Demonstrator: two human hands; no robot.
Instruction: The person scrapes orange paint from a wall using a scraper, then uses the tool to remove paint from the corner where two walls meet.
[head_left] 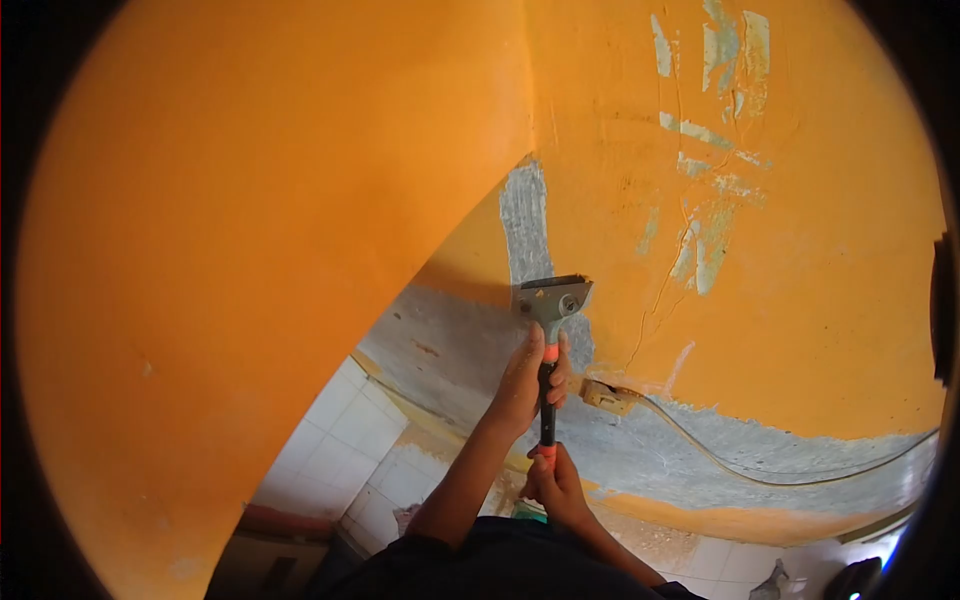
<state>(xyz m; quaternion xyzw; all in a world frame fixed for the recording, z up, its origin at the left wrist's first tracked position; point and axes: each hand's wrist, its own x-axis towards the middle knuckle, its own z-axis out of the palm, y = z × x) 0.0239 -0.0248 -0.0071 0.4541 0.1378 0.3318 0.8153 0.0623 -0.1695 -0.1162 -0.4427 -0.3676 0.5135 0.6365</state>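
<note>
A long-handled scraper (548,395) with a wide grey metal head and a black and orange handle stands nearly upright in front of the wall. My left hand (524,380) is wrapped round the upper handle, just below the head. Lower down, my right hand (557,480) grips the orange end of the handle. The scraper's head lies at a grey bare strip (527,220) that runs down the orange wall (600,200). Orange flakes stick to the head.
An orange slanting surface (250,250) fills the left. A socket box (605,397) with a cable (700,448) sits right of my hands. Grey bare plaster (670,440) spans the lower wall. White tiles (335,430) and a dark object (855,580) show below.
</note>
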